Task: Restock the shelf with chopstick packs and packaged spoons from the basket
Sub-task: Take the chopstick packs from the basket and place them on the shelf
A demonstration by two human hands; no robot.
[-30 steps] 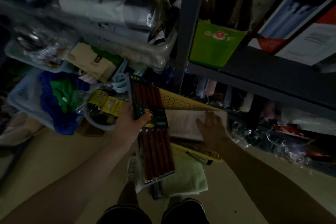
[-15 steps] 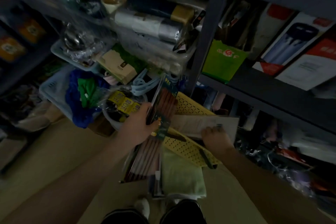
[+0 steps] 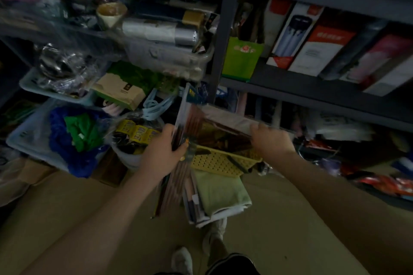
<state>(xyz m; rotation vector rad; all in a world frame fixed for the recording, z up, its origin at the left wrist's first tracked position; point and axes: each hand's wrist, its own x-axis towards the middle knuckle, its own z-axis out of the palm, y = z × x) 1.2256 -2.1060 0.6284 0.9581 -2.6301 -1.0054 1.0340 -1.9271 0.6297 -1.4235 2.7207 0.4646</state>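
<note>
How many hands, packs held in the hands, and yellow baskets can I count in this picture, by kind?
Hands: 2, the left hand and the right hand
Packs held: 2, a chopstick pack in the left, a flat pack in the right
Yellow basket: 1
Total: 5

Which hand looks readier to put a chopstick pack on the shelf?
Probably the left hand: it already grips a chopstick pack clear of the yellow basket. The right hand is pulling a second pack from it.
</note>
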